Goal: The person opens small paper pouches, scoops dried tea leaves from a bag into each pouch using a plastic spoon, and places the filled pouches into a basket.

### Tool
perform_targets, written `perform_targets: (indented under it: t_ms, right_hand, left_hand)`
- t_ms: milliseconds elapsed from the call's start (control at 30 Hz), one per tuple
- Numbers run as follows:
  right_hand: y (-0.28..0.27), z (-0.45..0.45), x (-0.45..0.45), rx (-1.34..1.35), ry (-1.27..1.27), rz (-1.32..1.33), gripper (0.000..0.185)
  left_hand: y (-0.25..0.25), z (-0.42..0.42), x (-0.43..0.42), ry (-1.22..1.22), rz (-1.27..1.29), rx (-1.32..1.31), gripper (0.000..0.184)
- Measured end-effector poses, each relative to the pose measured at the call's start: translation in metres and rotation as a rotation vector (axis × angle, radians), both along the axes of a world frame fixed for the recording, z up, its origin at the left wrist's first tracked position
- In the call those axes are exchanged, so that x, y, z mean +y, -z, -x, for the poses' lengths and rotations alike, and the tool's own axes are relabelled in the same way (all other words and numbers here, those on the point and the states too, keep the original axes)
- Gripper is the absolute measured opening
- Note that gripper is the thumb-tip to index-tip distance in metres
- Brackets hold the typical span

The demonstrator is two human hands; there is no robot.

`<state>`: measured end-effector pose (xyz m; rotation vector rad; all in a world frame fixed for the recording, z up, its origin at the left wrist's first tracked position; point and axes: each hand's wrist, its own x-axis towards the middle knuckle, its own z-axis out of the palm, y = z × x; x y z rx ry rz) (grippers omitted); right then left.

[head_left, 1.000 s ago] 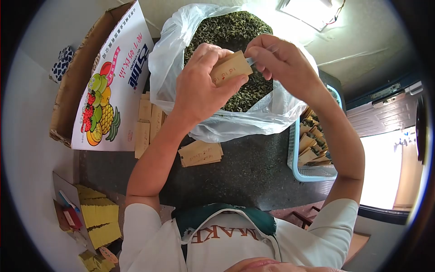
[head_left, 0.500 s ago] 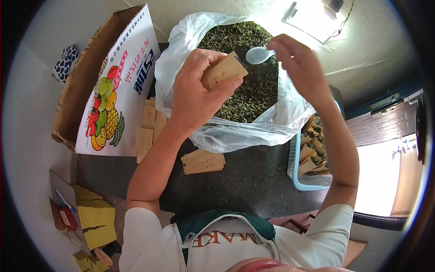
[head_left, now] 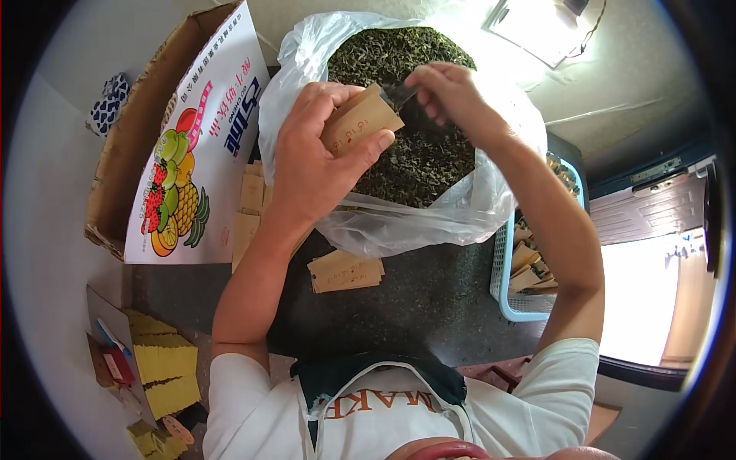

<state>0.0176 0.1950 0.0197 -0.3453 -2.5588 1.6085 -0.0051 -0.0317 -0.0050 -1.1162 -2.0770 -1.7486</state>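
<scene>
My left hand (head_left: 318, 146) is closed around brown paper envelopes (head_left: 359, 126) with red marks, their mouths turned toward the upper right. At that open end, my right hand (head_left: 452, 100) pinches a spoon (head_left: 400, 95), whose bowl is hard to make out against the dark leaves. Beneath both hands, dried green leaves (head_left: 422, 172) fill a clear plastic bag (head_left: 391, 230). Closer to my body, a small stack of similar envelopes (head_left: 346, 271) lies on the dark table (head_left: 368, 314). More envelopes (head_left: 251, 201) lie left of the bag, partly behind my left forearm.
A tall fruit-printed carton (head_left: 184, 161) stands at the left. At the right, a light blue basket (head_left: 502, 268) holds many envelopes, partly covered by my right forearm. A bright lamp (head_left: 533, 27) shines at the back right. Yellow paper bundles (head_left: 165, 364) sit low at the left.
My right hand has moved left and slightly down, bringing the spoon from over the leaves to the envelope mouths. My left hand and its envelopes have shifted slightly left.
</scene>
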Motion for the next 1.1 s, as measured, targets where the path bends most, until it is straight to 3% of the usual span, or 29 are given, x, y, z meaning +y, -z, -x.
perform_targets:
  t_ms: [267, 500, 633, 700, 833, 1067, 1100]
  right_hand:
    - [-0.052, -0.037, 0.016, 0.123, -0.072, 0.037, 0.036]
    - [-0.055, -0.048, 0.007, 0.067, -0.158, 0.009, 0.035]
    - [-0.057, -0.056, -0.015, 0.072, -0.162, -0.109, 0.030]
    - [-0.061, -0.063, -0.022, 0.315, -0.181, -0.385, 0.026]
    - [-0.071, -0.073, -0.028, 0.599, -0.118, -0.640, 0.016]
    - [-0.072, -0.080, -0.009, 0.707, -0.072, -0.756, 0.014]
    - [-0.072, -0.084, -0.010, 0.625, -0.069, -0.605, 0.014]
  left_hand:
    - [0.000, 0.000, 0.010, -0.061, 0.040, 0.046, 0.044]
    - [-0.002, -0.003, 0.026, -0.077, 0.062, 0.149, 0.043]
    - [0.000, -0.007, 0.036, -0.049, 0.055, 0.101, 0.043]
    - [-0.001, -0.009, 0.035, -0.046, 0.046, 0.058, 0.043]
    - [-0.002, -0.009, 0.032, -0.009, -0.006, -0.087, 0.042]
    - [-0.002, -0.011, 0.030, 0.024, -0.001, -0.116, 0.042]
    - [-0.003, -0.010, 0.030, 0.032, -0.006, -0.120, 0.042]
